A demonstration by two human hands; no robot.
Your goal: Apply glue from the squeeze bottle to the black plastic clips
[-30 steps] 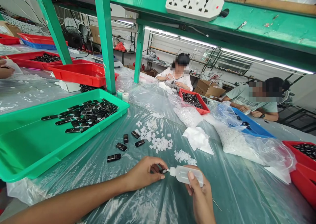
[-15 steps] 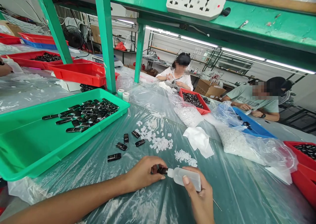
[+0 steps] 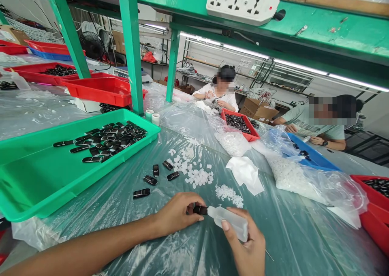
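Observation:
My left hand pinches a small black plastic casing between thumb and fingers. Wrapped around a translucent white squeeze bottle is my right hand. The bottle is tilted, its nozzle end at the right end of the casing; whether they touch I cannot tell. Several similar black casings lie on the plastic-covered table beyond my left hand. Close by are a scatter of flat white pieces and a pile of smaller white bits. A thin metal rod partly shows beside my right hand.
A green tray with many black casings stands at left. Beyond are a white cloth, a bag of white pieces, a red tray and a blue tray. Two people work across the table. A green shelf frame rises ahead.
My right hand has shifted slightly right and down, tilting the squeeze bottle more steeply. My left hand keeps the casing in nearly the same place. A person's hand at the far left has left view.

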